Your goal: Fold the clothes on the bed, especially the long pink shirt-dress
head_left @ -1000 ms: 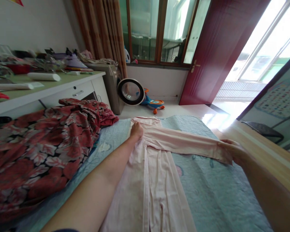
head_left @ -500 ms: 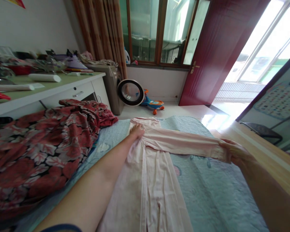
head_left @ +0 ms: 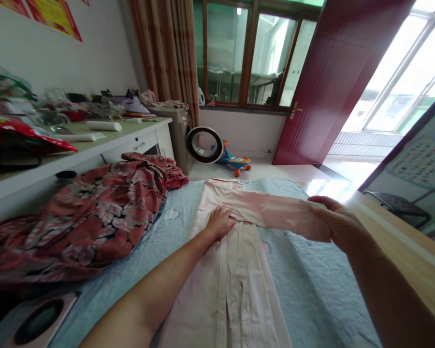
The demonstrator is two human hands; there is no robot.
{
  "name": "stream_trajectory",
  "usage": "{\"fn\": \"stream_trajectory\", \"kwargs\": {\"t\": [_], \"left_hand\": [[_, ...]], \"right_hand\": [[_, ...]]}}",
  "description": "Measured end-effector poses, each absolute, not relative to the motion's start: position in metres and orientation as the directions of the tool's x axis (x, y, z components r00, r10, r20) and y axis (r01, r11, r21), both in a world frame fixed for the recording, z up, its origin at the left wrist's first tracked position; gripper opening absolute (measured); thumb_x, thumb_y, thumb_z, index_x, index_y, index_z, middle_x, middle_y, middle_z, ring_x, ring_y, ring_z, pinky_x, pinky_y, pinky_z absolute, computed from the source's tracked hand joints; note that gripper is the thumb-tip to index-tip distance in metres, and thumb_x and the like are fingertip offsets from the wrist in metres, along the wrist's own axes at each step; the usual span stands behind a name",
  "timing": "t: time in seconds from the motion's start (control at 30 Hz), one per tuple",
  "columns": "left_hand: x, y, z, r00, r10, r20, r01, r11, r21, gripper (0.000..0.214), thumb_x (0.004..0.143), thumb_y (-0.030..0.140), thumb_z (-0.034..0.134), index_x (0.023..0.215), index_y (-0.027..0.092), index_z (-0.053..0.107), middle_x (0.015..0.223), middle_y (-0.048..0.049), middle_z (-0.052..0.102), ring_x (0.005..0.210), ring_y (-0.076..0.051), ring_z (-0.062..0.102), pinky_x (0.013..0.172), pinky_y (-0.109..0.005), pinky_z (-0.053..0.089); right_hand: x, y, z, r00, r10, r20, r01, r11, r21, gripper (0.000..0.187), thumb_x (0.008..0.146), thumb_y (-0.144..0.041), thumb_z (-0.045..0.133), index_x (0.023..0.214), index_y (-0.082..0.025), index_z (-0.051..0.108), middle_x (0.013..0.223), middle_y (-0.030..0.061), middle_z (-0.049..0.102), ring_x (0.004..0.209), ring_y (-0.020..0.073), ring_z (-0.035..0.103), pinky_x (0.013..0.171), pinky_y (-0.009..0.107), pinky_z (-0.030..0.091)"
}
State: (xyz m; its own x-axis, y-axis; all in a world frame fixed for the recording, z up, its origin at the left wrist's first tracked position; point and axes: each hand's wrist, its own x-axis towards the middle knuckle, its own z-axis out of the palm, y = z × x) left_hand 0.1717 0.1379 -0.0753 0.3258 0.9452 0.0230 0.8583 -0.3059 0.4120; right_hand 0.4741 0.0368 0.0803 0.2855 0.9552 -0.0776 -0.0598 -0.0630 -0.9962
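A pale pink long-sleeved shirt [head_left: 192, 285] lies lengthwise on a light blue quilted bedcover [head_left: 304, 285], its body folded narrow. One sleeve [head_left: 271, 210] stretches out to the right across the cover. My left hand [head_left: 221, 222] rests flat on the shirt just below where that sleeve begins, fingers extended. At the sleeve's far end, my right hand [head_left: 337, 220] pinches the cuff between thumb and fingers, holding it slightly raised.
A heap of red floral cloth [head_left: 105, 217] lies on the left of the bed. Beyond it stand a cluttered counter [head_left: 148, 133] and a washing machine with its round door [head_left: 205, 145] ajar. A blue and orange ride-on toy [head_left: 235, 159] sits on the floor near a dark red door [head_left: 333, 92].
My left hand has slid nearer along the shirt, from the shoulder to below the sleeve, and now lies flat. My right hand has shifted slightly left with the cuff, and the sleeve looks wider and flatter.
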Motion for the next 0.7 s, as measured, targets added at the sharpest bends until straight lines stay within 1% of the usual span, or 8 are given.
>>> {"fn": "stream_trajectory", "kwargs": {"t": [0.1,0.17,0.27,0.3,0.37,0.47,0.6,0.7], "left_hand": [[0.171,0.122,-0.057,0.3,0.945,0.127,0.723,-0.312,0.616,0.044,0.087,0.034,0.05,0.125,0.015,0.059,0.145,-0.0135,0.047,0.14,-0.027,0.035,0.116,-0.039,0.026],[0.171,0.103,-0.045,0.304,0.936,0.178,0.526,-0.32,0.787,0.038,0.088,0.035,0.048,0.118,0.016,0.062,0.136,-0.0117,0.054,0.132,-0.024,0.044,0.113,-0.037,0.031],[0.168,0.068,-0.033,0.289,0.956,0.05,0.15,-0.096,0.984,0.041,0.091,0.047,0.044,0.113,0.018,0.062,0.125,-0.0093,0.061,0.118,-0.022,0.055,0.1,-0.035,0.044],[0.165,0.057,-0.03,0.288,0.957,-0.042,0.027,0.036,0.999,0.043,0.091,0.051,0.043,0.113,0.018,0.061,0.122,-0.0092,0.062,0.112,-0.021,0.058,0.094,-0.034,0.047],[0.158,0.039,-0.027,0.318,0.923,-0.215,-0.18,0.282,0.942,0.048,0.09,0.057,0.044,0.11,0.018,0.061,0.114,-0.0094,0.065,0.097,-0.02,0.062,0.081,-0.031,0.05],[0.146,0.018,-0.027,0.384,0.858,-0.34,-0.332,0.472,0.817,0.046,0.084,0.058,0.054,0.101,0.015,0.062,0.096,-0.0079,0.068,0.077,-0.016,0.063,0.07,-0.028,0.05],[0.135,-0.004,-0.03,0.377,0.861,-0.342,-0.379,0.481,0.791,0.035,0.074,0.035,0.068,0.101,0.015,0.061,0.085,-0.0047,0.069,0.075,-0.017,0.064,0.071,-0.028,0.051],[0.131,-0.018,-0.029,0.361,0.882,-0.303,-0.346,0.428,0.835,0.046,0.065,0.017,0.066,0.111,0.016,0.06,0.088,-0.0046,0.071,0.078,-0.019,0.067,0.074,-0.03,0.053]], "right_hand": [[0.432,0.016,0.082,0.191,0.977,-0.093,-0.035,-0.088,-0.995,0.056,0.057,-0.044,0.085,0.102,-0.022,0.061,0.076,0.0012,0.069,0.054,0.0188,0.065,0.046,0.029,0.05],[0.405,0.002,0.075,0.098,0.991,-0.09,-0.014,-0.09,-0.996,0.053,0.062,-0.047,0.081,0.103,-0.022,0.06,0.078,0.0008,0.068,0.056,0.018,0.065,0.048,0.028,0.049],[0.369,-0.017,0.057,-0.037,0.997,-0.063,0.059,-0.061,-0.996,0.042,0.069,-0.045,0.074,0.101,-0.021,0.06,0.074,-0.0009,0.064,0.055,0.0138,0.059,0.048,0.023,0.043],[0.358,-0.023,0.05,-0.09,0.995,-0.041,0.099,-0.032,-0.995,0.037,0.071,-0.042,0.072,0.099,-0.021,0.06,0.072,-0.0019,0.062,0.055,0.0122,0.056,0.048,0.023,0.041],[0.338,-0.035,0.037,-0.195,0.981,0.018,0.192,0.056,-0.98,0.026,0.075,-0.035,0.066,0.096,-0.02,0.062,0.071,-0.0026,0.06,0.057,0.0111,0.053,0.052,0.022,0.039],[0.313,-0.052,0.02,-0.304,0.948,0.095,0.318,0.195,-0.928,0.019,0.077,-0.023,0.059,0.095,-0.021,0.064,0.077,-0.0014,0.061,0.068,0.0132,0.054,0.061,0.024,0.041],[0.288,-0.07,0.004,-0.38,0.92,0.098,0.392,0.256,-0.884,0.026,0.076,-0.013,0.054,0.097,-0.023,0.065,0.083,-0.001,0.065,0.075,0.0151,0.057,0.068,0.026,0.042],[0.278,-0.082,0.001,-0.43,0.896,0.114,0.392,0.299,-0.87,0.029,0.076,-0.01,0.054,0.099,-0.023,0.065,0.092,0.0003,0.068,0.082,0.0164,0.06,0.073,0.028,0.043]]}}
